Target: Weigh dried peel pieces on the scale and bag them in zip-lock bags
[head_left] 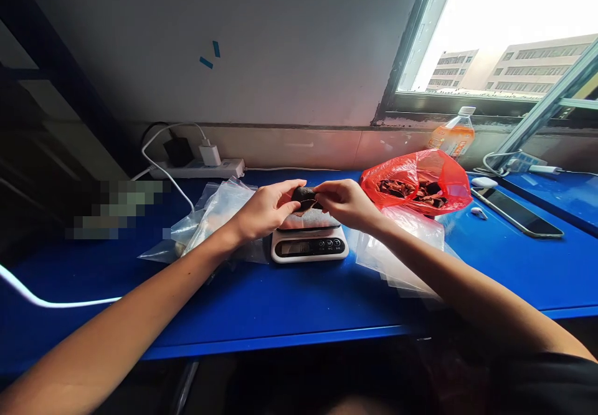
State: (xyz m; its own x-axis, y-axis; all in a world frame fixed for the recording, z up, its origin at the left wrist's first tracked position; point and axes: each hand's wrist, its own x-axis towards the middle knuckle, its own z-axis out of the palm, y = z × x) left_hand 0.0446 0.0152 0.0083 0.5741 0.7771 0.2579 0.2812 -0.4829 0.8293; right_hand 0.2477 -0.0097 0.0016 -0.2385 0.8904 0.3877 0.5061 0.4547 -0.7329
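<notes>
Between my two hands is a piece of dark brown dried peel (306, 198), curled and rough on its outer side. My left hand (270, 208) pinches its left edge between thumb and fingers. The fingertips of my right hand (346, 202) close on its right edge. Directly below, a white kitchen scale (309, 246) stands on the blue table; its display is too dim to read. The hands partly cover the scale's plate (312, 219). To the right, an open red plastic bag (380, 172) holds several similar brown dried pieces (430, 194).
Clear plastic bags (217, 206) lie left of the scale, and more flat clear bags (406, 247) lie right. A phone (518, 211), a white earbud (478, 213), an orange-labelled bottle (452, 134) and a power strip (224, 169) with a white cable are further out on the blue table (261, 315).
</notes>
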